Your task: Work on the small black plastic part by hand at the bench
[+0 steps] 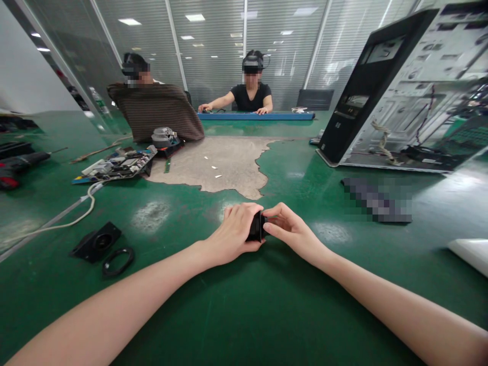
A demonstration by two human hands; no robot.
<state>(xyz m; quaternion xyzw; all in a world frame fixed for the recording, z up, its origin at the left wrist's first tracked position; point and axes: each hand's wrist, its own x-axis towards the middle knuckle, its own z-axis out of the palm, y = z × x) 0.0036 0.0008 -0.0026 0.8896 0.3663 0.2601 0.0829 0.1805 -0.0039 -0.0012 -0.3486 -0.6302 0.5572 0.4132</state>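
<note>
Electronics workshop, green worktable [267, 315], open computer case [353, 96], circuit board [120, 165]

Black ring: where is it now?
In the head view, the black ring lies on the green table at the left, between the black part with a round opening and the left forearm.

Black block [254, 231] against a green tabletop [263, 315] on my remote feed.
Left of the block I see a black ring [104, 267] and a black housing [89, 246]; beyond it, a greyish-beige patch [229, 162], a brown, finely striped cover [160, 109] and a blue bar [255, 117]; off to its right, a computer tower [354, 96], black-fronted with a silvery-grey side.
</note>
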